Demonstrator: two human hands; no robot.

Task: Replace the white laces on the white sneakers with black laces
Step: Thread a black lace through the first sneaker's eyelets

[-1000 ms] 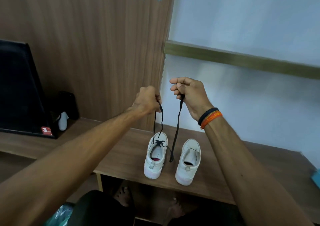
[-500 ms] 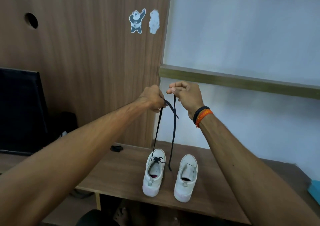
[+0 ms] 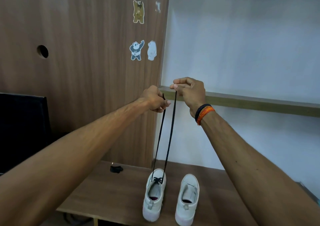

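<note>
- The two ends of the black lace (image 3: 167, 135) are held high above the worktop (image 3: 107, 194), one in each of the hands, probably so that both lengths can be compared and evened.
- The left hand (image 3: 154, 98) is closed in a fist around one end; the right hand (image 3: 188, 91) is pinched shut on the other end between thumb and fingertips.
- Both strands are drawn nearly straight down to the left sneaker (image 3: 155, 196), where the lace is already crossed through the eyelets nearest the toe.
- The sneaker is left standing on the worktop, apparently so its weight keeps the lace taut.
- The right sneaker (image 3: 187, 199) is set just beside it, with no lace seen in it, and is judged to be awaiting its turn.
- A small dark bundle (image 3: 116, 169) lies near the back panel; what it is cannot be told.
</note>
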